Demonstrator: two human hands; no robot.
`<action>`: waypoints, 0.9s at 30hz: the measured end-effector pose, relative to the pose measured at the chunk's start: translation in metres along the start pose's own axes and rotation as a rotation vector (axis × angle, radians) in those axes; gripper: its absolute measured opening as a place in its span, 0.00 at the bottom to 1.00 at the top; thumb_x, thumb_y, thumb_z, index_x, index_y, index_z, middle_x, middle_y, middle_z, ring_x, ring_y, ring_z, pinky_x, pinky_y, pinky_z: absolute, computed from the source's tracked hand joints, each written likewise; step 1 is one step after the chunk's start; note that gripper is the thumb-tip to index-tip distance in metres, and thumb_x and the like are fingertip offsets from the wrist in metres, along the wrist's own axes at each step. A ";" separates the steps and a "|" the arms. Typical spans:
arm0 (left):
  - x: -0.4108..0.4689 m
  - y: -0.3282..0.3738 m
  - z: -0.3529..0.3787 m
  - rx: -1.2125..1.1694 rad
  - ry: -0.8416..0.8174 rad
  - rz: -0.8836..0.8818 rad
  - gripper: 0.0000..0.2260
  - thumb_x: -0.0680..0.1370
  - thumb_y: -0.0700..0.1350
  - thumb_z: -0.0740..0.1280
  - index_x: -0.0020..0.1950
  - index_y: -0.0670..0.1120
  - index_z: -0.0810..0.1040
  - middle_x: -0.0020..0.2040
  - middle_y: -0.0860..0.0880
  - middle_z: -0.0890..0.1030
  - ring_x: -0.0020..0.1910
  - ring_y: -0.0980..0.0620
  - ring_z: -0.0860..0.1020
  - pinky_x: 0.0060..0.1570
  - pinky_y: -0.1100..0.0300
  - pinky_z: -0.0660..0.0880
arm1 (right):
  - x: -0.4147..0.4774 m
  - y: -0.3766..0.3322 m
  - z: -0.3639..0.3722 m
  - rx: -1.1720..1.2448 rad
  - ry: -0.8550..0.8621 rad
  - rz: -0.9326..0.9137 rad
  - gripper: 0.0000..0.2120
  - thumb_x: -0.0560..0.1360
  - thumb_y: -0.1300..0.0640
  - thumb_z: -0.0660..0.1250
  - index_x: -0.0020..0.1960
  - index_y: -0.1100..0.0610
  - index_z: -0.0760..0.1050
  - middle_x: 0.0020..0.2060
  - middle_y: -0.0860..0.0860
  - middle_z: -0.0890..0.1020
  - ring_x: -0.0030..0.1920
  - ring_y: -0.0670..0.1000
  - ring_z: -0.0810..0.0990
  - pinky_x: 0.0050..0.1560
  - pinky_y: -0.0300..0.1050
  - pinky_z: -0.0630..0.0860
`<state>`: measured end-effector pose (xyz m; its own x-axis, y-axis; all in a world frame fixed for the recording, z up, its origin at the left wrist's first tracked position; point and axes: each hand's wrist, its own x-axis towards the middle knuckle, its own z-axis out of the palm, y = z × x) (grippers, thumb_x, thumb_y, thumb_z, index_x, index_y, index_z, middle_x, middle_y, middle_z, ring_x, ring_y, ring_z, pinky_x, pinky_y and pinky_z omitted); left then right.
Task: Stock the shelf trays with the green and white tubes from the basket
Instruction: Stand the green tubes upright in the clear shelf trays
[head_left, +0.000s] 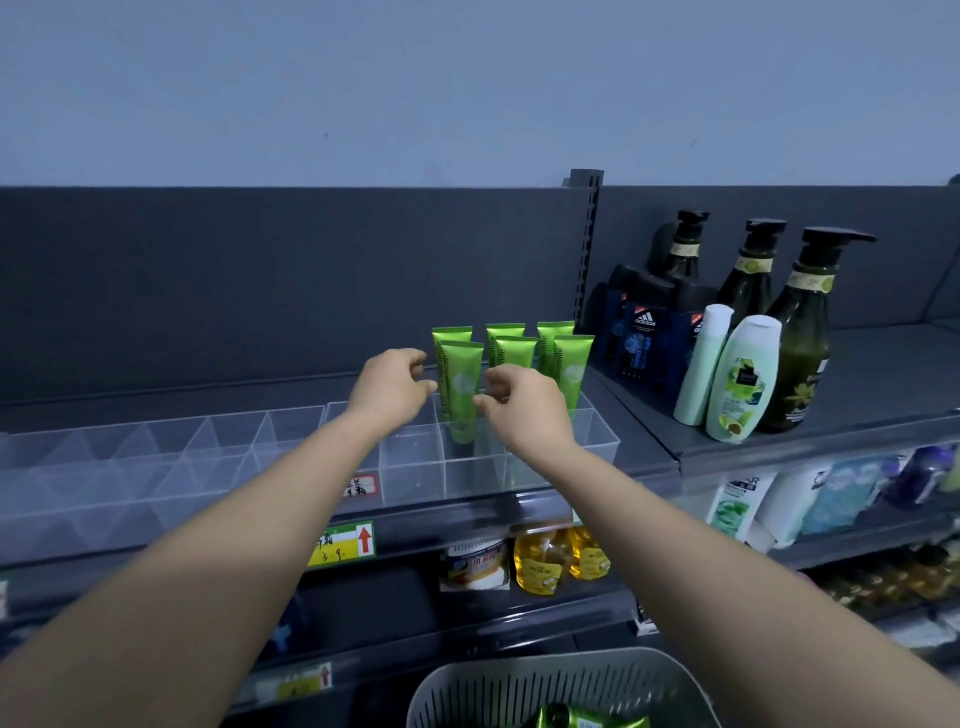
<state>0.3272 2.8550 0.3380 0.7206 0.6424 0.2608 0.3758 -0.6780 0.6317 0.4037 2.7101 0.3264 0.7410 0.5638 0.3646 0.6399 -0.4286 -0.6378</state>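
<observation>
6 green tubes (462, 387) stand crimped end up in 2 rows of 3 in the right-hand compartments of the clear tray (415, 467) on the top shelf (644, 441), and the front-left one rises between the 2 hands. The left hand (387, 389) hangs just beside that tube's left edge, its fingers (415, 358) loosely curled round nothing. The right hand (524, 408) has its curled fingers (496, 376) at the tube's right edge, and I cannot tell whether they pinch it. Spare tubes (571, 719) lie in the grey basket (467, 691) below, and dark pump bottles (800, 332) stand further right.
</observation>
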 end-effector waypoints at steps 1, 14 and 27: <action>-0.007 0.001 -0.001 0.038 -0.001 0.009 0.21 0.76 0.43 0.69 0.69 0.43 0.72 0.64 0.46 0.78 0.62 0.47 0.75 0.62 0.55 0.71 | -0.005 0.001 -0.003 -0.013 -0.008 -0.023 0.16 0.75 0.55 0.69 0.62 0.56 0.77 0.54 0.51 0.83 0.55 0.52 0.80 0.58 0.49 0.77; -0.107 0.014 0.008 0.509 0.063 0.229 0.20 0.78 0.51 0.65 0.68 0.45 0.72 0.66 0.47 0.74 0.68 0.47 0.67 0.66 0.51 0.63 | -0.083 0.024 -0.033 -0.399 -0.115 -0.308 0.22 0.77 0.51 0.65 0.70 0.54 0.68 0.63 0.53 0.75 0.64 0.56 0.70 0.60 0.51 0.72; -0.224 -0.029 0.045 0.637 -0.127 0.291 0.23 0.78 0.49 0.64 0.71 0.45 0.66 0.69 0.46 0.68 0.70 0.46 0.63 0.67 0.52 0.63 | -0.186 0.054 -0.017 -0.609 -0.282 -0.122 0.25 0.75 0.47 0.65 0.70 0.51 0.66 0.64 0.52 0.74 0.65 0.57 0.70 0.60 0.51 0.68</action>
<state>0.1811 2.7142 0.2285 0.8913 0.3831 0.2424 0.3972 -0.9176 -0.0106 0.3040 2.5703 0.2355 0.6277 0.7604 0.1668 0.7771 -0.6245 -0.0779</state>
